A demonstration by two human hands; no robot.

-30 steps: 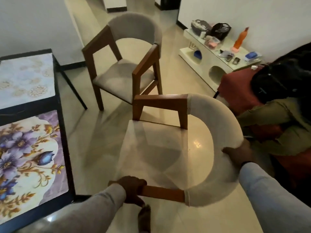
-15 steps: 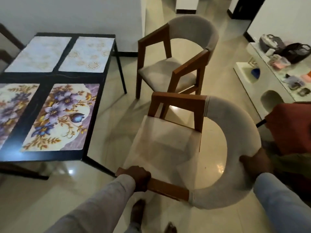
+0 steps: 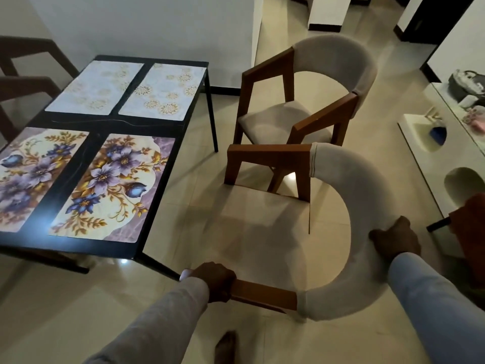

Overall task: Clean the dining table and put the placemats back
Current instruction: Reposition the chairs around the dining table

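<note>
A wooden armchair with a beige padded seat and a curved padded backrest is held by both hands in the lower middle of the view. The left hand is closed around the front end of the near wooden armrest, with the fingers curled over the wood. The right hand is laid on the outer curve of the backrest, and the fingers are bent over its upper edge; how far they reach on the inner side cannot be told. Both arms are covered by light sleeves.

The black dining table is seen to the left of this chair, near but apart from it. Four placemats are laid flat on the table in two rows. In the near row, a floral placemat with purple and blue flowers is placed at the right and a second floral placemat at the left, partly cut by the frame edge. In the far row, two pale placemats with round gold patterns are placed side by side, one at the right and one at the left. The dark table surface is visible between all of them.

A second armchair of the same kind is standing behind the held one, just beside the far right table leg. A white console with small things on it is seen by the right wall. A bare foot is visible on the tiled floor at the bottom edge.
</note>
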